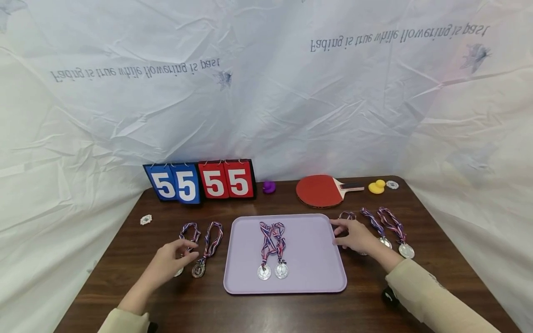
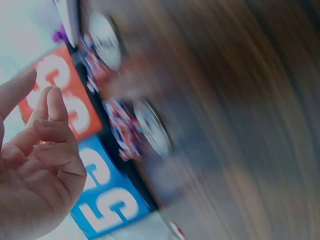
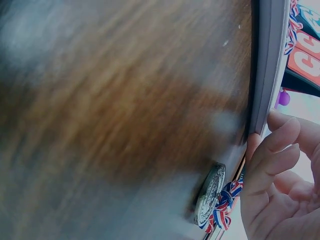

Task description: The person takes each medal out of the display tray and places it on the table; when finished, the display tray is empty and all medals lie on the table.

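A lilac tray [image 1: 322,254] lies on the dark wooden table. Two silver medals [image 1: 264,272] with striped ribbons are side by side on it. At the tray's right edge is my right hand [image 1: 354,235], its fingertips touching the rim with fingers loosely bent. Part of a medal [image 3: 212,192] and its ribbon show beneath this hand. My left hand [image 1: 168,263] hovers over the left pair of medals, fingers slightly bent and nothing between them. One medal [image 1: 198,269] of that pair is in plain sight; the other is partly hidden by the hand.
Two more medals [image 1: 406,250] lie right of my right hand. Behind the tray are a scoreboard [image 1: 200,182] showing fives, a purple duck [image 1: 269,187], a red table tennis paddle [image 1: 319,190] and a yellow duck [image 1: 376,187]. White sheeting [image 1: 266,115] hangs behind.
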A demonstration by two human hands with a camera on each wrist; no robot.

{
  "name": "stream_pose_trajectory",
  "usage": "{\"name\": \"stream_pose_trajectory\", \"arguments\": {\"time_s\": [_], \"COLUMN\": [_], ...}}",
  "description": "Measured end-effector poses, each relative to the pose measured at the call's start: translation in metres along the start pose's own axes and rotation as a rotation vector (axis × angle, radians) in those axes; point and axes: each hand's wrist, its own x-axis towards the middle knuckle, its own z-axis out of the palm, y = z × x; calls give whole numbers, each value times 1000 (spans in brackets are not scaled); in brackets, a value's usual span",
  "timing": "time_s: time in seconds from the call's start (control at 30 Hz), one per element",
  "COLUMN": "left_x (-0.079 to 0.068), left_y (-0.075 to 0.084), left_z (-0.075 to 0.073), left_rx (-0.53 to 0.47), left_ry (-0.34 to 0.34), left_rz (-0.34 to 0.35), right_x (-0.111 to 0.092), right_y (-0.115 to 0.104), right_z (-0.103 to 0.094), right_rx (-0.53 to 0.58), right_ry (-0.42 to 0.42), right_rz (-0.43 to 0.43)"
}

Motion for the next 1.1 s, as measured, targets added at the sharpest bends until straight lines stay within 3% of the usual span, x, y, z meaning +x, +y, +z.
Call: {"name": "stream_pose_trajectory", "arguments": {"time_s": [0.33, 0.53, 0.83, 1.1], "left_x": [1, 3, 6, 12], "left_y": [51, 72, 85, 89], "left_z": [42, 69, 98, 111], "left_rx": [-101, -141, -160, -130], "left_ry": [-111, -178, -243, -259], "left_rz": [154, 179, 201, 172], "right_x": [-1, 0, 0, 1], "right_y": [-1, -1, 0, 1], "right_z": [-2, 0, 1, 1], "right_rx": [2, 2, 4, 8], "right_ry": [-23, -13, -4, -8], "right_rz": [-20, -22, -19, -4]}}
